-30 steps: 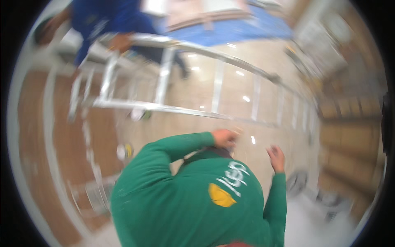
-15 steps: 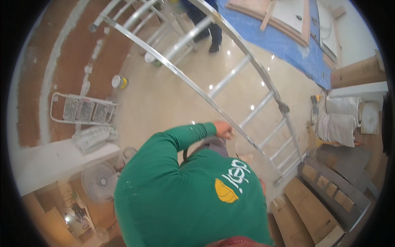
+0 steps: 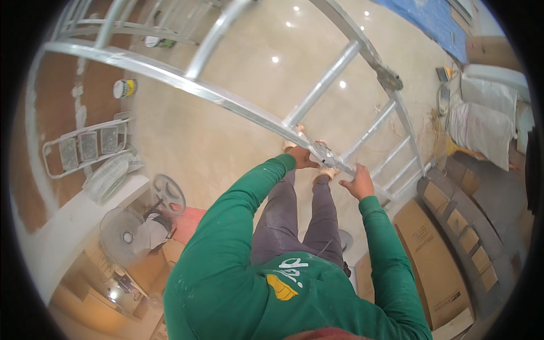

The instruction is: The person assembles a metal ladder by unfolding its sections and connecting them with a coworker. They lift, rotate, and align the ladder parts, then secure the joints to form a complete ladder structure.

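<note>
A silver aluminium folding ladder point(image 3: 226, 101) slants across the floor in front of me, its near side rail passing by both my hands. My left hand point(image 3: 303, 158) has its fingers curled at the rail, just left of a metal hinge joint point(image 3: 325, 154). On the other side of that joint, my right hand point(image 3: 359, 183) grips the same rail, thumb and fingers about its edge. A second hinge point(image 3: 389, 80) shows on the far rail. My feet stand below, partly hidden behind the near rail.
At the left are a folded step stool point(image 3: 89, 146), a paint bucket point(image 3: 124, 88) and a fan point(image 3: 126, 233). Flat cardboard boxes point(image 3: 433, 255) lean at the lower right, with white sacks point(image 3: 487, 127) beyond. A blue floor sheet point(image 3: 422, 16) lies at the far right.
My left hand has come to the ladder's near rail, and my right hand, mostly hidden before, now grips it too. The ladder appears closer. The other person's legs have left the view.
</note>
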`<state>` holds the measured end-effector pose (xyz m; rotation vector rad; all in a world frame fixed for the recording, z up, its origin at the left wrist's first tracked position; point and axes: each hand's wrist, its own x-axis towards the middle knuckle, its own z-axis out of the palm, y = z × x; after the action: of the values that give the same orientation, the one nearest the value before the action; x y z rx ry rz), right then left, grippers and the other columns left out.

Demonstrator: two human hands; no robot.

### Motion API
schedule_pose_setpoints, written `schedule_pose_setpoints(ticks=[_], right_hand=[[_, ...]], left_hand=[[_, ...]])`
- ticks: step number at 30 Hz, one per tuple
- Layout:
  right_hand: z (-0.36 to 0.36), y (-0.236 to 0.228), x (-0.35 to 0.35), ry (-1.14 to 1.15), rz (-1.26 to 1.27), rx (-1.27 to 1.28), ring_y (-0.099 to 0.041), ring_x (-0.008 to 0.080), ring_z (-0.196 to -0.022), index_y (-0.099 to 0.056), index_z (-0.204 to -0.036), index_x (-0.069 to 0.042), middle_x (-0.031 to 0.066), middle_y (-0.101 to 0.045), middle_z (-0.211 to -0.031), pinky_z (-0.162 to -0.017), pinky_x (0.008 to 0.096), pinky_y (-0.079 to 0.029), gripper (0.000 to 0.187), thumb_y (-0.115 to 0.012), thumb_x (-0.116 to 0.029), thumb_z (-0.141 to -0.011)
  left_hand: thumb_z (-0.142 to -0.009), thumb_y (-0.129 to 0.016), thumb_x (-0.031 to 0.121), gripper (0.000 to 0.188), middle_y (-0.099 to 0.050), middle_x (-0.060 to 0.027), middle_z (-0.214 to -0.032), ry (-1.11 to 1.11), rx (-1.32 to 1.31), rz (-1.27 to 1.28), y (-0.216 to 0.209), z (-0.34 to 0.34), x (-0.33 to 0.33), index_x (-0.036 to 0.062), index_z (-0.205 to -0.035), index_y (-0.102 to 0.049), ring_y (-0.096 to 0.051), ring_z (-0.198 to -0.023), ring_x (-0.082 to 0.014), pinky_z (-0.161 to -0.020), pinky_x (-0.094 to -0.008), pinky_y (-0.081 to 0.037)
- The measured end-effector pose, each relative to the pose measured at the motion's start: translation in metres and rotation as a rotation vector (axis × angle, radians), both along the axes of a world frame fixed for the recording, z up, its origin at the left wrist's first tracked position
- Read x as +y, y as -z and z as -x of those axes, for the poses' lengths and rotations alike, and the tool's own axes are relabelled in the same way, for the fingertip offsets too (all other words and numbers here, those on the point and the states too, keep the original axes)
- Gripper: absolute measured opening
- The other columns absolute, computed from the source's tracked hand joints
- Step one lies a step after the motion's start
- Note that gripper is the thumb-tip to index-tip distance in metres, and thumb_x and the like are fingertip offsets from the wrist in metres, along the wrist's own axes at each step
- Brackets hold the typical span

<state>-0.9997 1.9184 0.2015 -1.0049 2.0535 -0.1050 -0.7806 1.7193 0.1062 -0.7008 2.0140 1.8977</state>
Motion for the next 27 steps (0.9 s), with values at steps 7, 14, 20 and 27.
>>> schedule_pose_setpoints(ticks=[7, 14, 20, 27], right_hand=[[0.001, 0.061, 0.025, 0.078, 0.076, -0.015, -0.062, 0.0392, -0.115, -0.061, -0.134, -0.008, 0.0176, -0.064, -0.125, -0.098, 0.0468, -0.052, 0.064, -0.084, -0.024, -0.078], [0.021, 0.086, 0.013, 0.008, 0.041, -0.246, -0.065, 0.0414, -0.110, -0.065, -0.125, -0.006, 0.0202, -0.070, -0.114, -0.096, 0.0469, -0.052, 0.051, -0.081, -0.023, -0.081], [0.024, 0.084, 0.016, 0.019, 0.097, -0.294, -0.064, 0.0410, -0.111, -0.064, -0.124, -0.005, 0.0192, -0.069, -0.117, -0.096, 0.0461, -0.052, 0.049, -0.080, -0.022, -0.081], [0.024, 0.079, 0.011, 0.024, 0.086, -0.326, -0.064, 0.0414, -0.111, -0.063, -0.122, -0.005, 0.0197, -0.068, -0.117, -0.095, 0.0465, -0.052, 0.046, -0.078, -0.017, -0.080]], left_hand=[[-0.097, -0.067, 0.021, 0.044, -0.061, -0.0066, -0.136, -0.135, 0.208, -0.487, 0.057, 0.040, 0.035, 0.0040, -0.137, -0.059, -0.056, -0.129, -0.0181, -0.112, -0.0336, -0.045], [-0.095, -0.068, 0.005, 0.042, -0.062, -0.0074, -0.137, -0.183, 0.170, -0.878, 0.050, 0.049, 0.022, 0.0054, -0.137, -0.060, -0.062, -0.121, -0.0160, -0.106, -0.0310, -0.051], [-0.096, -0.067, 0.006, 0.042, -0.062, -0.0086, -0.137, -0.130, 0.223, -0.837, 0.043, 0.052, 0.013, 0.0042, -0.138, -0.060, -0.060, -0.124, -0.0168, -0.106, -0.0315, -0.050], [-0.092, -0.072, 0.015, 0.041, -0.066, -0.0086, -0.132, -0.056, 0.219, -0.553, 0.017, 0.039, -0.013, 0.0053, -0.130, -0.064, -0.063, -0.123, -0.0198, -0.106, -0.0340, -0.049]])
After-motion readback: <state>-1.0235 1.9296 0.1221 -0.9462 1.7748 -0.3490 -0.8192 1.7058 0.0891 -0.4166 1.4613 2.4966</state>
